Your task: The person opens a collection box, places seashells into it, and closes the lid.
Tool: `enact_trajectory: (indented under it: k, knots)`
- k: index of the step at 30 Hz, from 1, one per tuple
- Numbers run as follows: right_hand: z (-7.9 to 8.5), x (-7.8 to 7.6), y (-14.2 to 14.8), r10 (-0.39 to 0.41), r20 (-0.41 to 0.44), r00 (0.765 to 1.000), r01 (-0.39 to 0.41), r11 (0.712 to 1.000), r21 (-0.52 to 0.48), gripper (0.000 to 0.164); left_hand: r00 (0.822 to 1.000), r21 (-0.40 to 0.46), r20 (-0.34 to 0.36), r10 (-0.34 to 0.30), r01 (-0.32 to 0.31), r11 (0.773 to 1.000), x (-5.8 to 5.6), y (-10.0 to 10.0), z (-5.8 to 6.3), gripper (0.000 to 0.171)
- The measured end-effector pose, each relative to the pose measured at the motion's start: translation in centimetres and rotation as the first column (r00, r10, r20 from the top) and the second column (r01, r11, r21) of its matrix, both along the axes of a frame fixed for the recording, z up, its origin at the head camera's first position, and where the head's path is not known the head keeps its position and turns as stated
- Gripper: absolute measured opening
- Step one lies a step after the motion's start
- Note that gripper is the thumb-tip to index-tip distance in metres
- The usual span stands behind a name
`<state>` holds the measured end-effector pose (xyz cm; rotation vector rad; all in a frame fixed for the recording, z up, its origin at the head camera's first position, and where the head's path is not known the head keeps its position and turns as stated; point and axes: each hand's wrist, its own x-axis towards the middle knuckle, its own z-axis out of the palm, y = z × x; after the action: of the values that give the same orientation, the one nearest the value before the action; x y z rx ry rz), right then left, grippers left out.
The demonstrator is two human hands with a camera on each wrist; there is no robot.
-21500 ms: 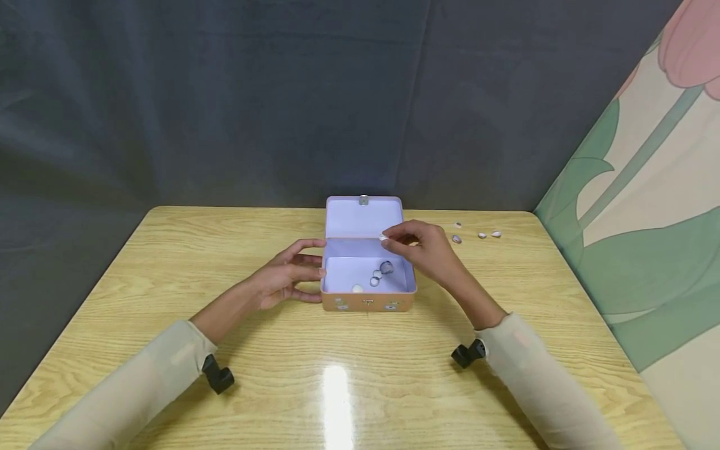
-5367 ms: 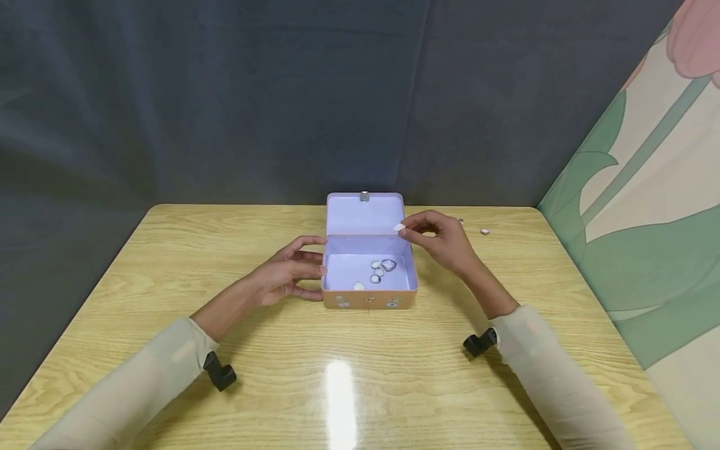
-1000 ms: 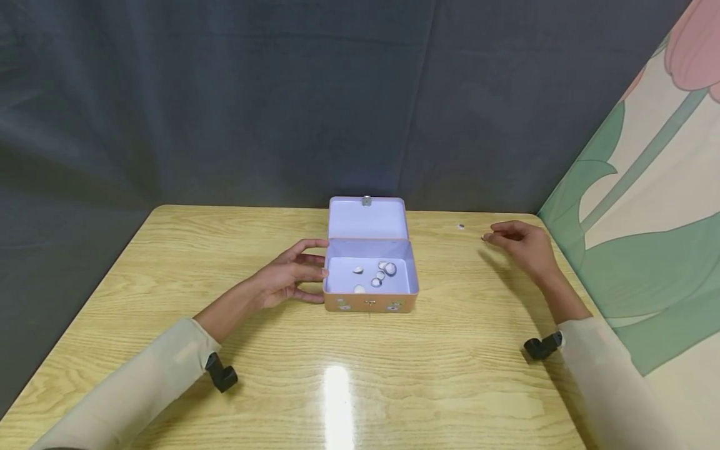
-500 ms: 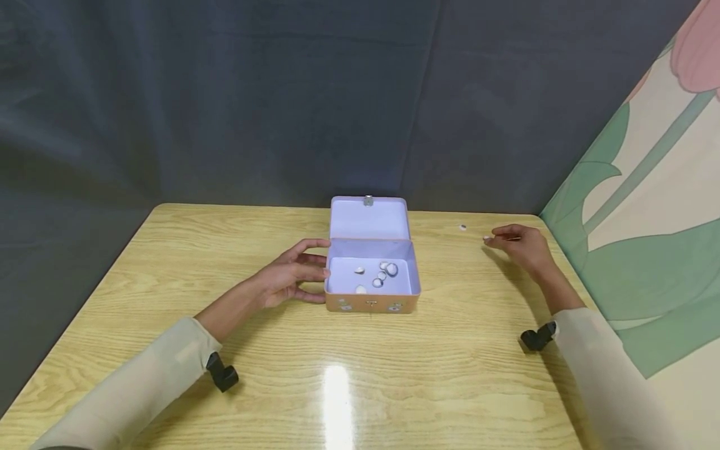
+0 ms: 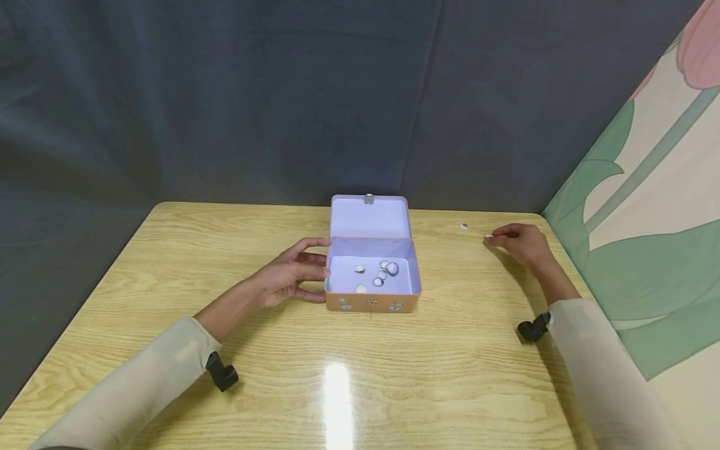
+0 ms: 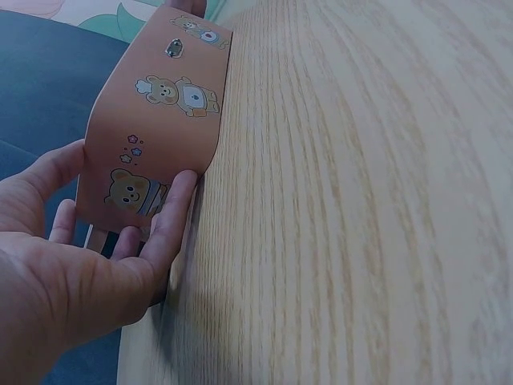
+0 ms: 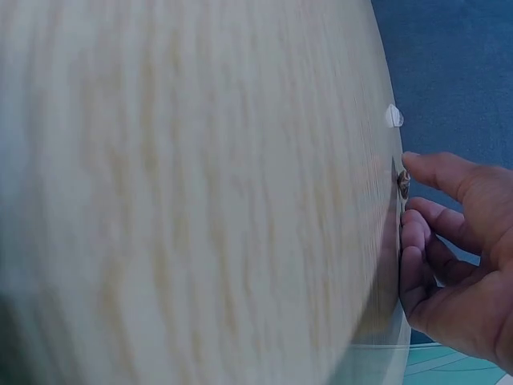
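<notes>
An orange tin box (image 5: 371, 304) with a lilac inside stands with its lid (image 5: 369, 217) raised; the left wrist view shows bear pictures on its outside (image 6: 152, 104). Several seashells (image 5: 392, 269) lie on its floor. Against the box's left side rest the spread, slightly bent fingers of my left hand (image 5: 289, 275). Far to the right of the box, my right hand (image 5: 523, 244) is low at the tabletop, thumb and forefinger at either side of a small seashell (image 7: 403, 184), which they seem to pinch. Its edge shows white in the head view.
One more seashell (image 5: 464, 226) lies near the back edge of the wooden table (image 5: 270, 387), left of my right hand. A dark curtain (image 5: 281, 112) hangs behind, and a flowered cloth (image 5: 664, 250) runs along the right side.
Over the last second my right hand stays at the seashell, which shows differently between the fingertips. Compared with earlier, more shells are in the box and fewer on the table. My left hand keeps its place.
</notes>
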<state>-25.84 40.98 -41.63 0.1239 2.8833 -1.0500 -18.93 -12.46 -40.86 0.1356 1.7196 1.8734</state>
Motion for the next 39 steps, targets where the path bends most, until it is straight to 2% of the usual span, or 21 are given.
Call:
enact_trajectory:
  k: [8, 13, 20, 27, 39]
  knots:
    - [-0.6, -0.5, 0.3, -0.016, -0.061, 0.998, 0.02, 0.998, 0.064, 0.051, 1.0, 0.006, 0.003, -0.003, 0.003, 1.0, -0.1, 0.0, 0.0, 0.076]
    - [-0.6, -0.5, 0.2, -0.024, -0.055, 0.998, 0.027, 0.998, 0.062, 0.047, 1.0, 0.005, 0.005, -0.001, 0.001, 1.0, -0.2, 0.0, -0.1, 0.076]
    - [-0.2, -0.4, -0.5, 0.027, -0.072, 0.997, -0.022, 0.997, 0.072, 0.038, 1.0, 0.005, 0.006, 0.001, -0.001, 1.0, -0.2, -0.1, 0.0, 0.076]
    - [0.4, -0.1, -1.0, 0.057, -0.112, 0.992, -0.046, 0.994, 0.096, 0.039, 1.0, 0.008, 0.007, 0.004, -0.004, 1.0, -0.3, -0.1, 0.0, 0.075]
    - [1.0, 1.0, -4.3, 0.109, -0.158, 0.981, -0.103, 0.994, 0.045, 0.04, 1.0, 0.003, 0.0, 0.003, -0.003, 1.0, -0.3, -0.1, -0.2, 0.077]
